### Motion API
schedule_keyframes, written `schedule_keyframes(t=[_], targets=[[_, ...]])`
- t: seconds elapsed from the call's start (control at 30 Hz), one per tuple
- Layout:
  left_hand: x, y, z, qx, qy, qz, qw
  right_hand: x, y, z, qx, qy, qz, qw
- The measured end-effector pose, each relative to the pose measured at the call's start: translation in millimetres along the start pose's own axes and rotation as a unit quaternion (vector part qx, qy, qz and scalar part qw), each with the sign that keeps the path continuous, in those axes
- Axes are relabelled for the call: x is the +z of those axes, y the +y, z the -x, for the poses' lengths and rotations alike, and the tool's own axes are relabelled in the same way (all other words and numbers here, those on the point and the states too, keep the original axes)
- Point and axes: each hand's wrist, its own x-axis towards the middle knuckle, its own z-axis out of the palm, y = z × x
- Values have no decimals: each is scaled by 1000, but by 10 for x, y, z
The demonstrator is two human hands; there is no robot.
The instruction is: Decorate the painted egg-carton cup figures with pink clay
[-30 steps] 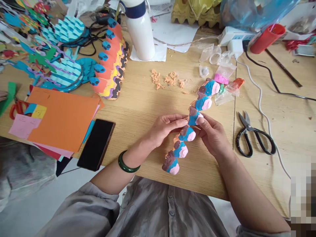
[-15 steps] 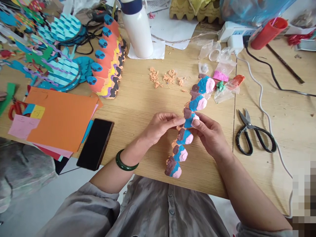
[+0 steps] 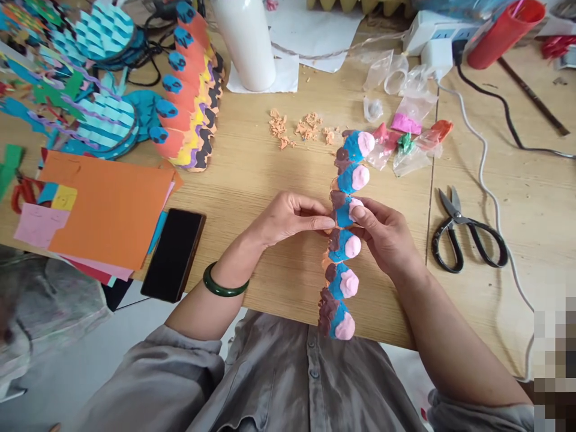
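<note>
Between my hands is a long, bumpy strip (image 3: 342, 243) covered in brown, blue and pink clay, with orange showing along its left edge. It looks like a cut row of egg carton and runs lengthwise away from my body. My left hand (image 3: 292, 219) pinches its left edge near the middle, thumb on top. From the other side, my right hand (image 3: 382, 231) grips the same stretch, its thumb on a pink bump. The fingertips under the strip are hidden. Orange crumbs (image 3: 308, 126) lie on the table beyond it.
Black-handled scissors (image 3: 468, 231) lie to the right, near a white cable. Small bags of coloured clay (image 3: 407, 123) sit behind the strip. A phone (image 3: 174, 255), orange paper (image 3: 108, 210) and a painted orange carton piece (image 3: 191, 96) are at left; a white bottle (image 3: 249, 48) stands behind.
The strip has turned so that it points more straight away from me, its near end shifting right and its far end left. Both hands keep their hold. The camera view has shifted slightly.
</note>
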Motion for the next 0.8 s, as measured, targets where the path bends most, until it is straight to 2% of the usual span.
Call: schedule_keyframes(t=[0.1,0.27,0.4,0.57,0.7,0.8], targets=[[24,-23,-7,20,11,-16,1000,10,11,3,-19,21,18,999],[109,-82,7,66,63,-70,993,12,10,6,-34,36,36,998],[156,-93,26,73,91,-105,988,-4,-2,2,-32,40,48,998],[153,-41,34,55,76,-63,994,-36,-44,-1,-19,17,39,999],[141,-36,20,27,31,-9,999,-44,-57,3,-29,18,37,999],[145,-64,6,24,8,-5,1000,-43,-32,0,-44,27,54,997]])
